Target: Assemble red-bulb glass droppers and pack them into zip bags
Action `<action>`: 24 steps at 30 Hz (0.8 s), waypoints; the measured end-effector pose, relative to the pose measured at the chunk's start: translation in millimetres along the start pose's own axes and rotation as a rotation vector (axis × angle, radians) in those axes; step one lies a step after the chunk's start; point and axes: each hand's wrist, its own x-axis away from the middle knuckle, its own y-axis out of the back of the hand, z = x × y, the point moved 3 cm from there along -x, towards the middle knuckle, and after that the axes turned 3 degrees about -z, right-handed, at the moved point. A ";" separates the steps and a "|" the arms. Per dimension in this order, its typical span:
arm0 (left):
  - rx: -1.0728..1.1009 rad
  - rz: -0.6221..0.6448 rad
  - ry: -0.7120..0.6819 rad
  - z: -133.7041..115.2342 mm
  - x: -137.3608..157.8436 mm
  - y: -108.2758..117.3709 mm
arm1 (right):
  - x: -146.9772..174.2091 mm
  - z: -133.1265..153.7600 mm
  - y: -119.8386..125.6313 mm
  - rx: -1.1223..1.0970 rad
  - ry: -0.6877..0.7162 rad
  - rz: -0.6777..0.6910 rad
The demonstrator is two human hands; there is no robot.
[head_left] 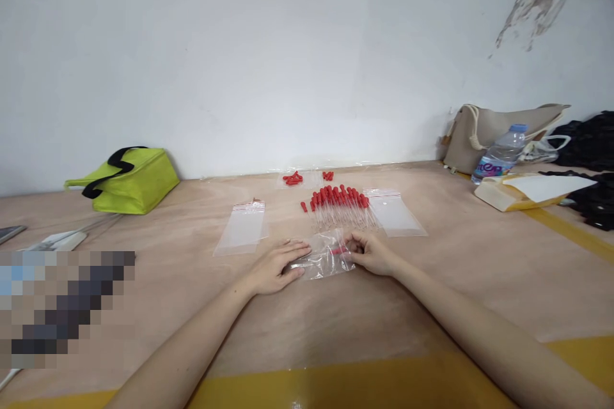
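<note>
Clear plastic bag [315,264]: on table [297,326] between hands, with red piece [338,250] at right end. Left hand [281,266]: at left edge, with flat fingers, thumb apart. Right hand [370,253]: curled fingers at right edge; cannot tell if clamped. Judged light, limp, slippery; best gripped by edges.

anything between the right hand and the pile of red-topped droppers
Nothing visible stands between them: the red-topped droppers lie just beyond the right hand. The clear plastic bag is at its fingers, off to the left.
</note>
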 end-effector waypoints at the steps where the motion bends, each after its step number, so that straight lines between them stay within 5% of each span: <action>1: -0.005 -0.017 0.003 -0.6 0.0 0.2 | -0.5 -1.1 -1.2 -0.019 0.005 -0.002; 6: -0.034 -0.203 0.113 3.5 1.5 1.9 | -6.5 -6.0 -1.6 -0.058 -0.005 -0.153; 10: -0.044 -0.237 0.126 7.4 2.5 1.1 | -9.1 -0.8 1.9 0.177 -0.034 -0.240; 14: -0.043 -0.236 0.120 6.3 3.1 2.9 | -7.8 5.3 0.3 0.415 0.053 -0.214; 20: -0.057 -0.223 0.120 4.3 3.4 3.4 | -17.2 2.9 14.0 0.469 0.075 -0.103; 24: -0.024 -0.251 0.133 3.1 3.0 4.3 | -47.5 -1.1 52.0 0.548 -0.117 -0.418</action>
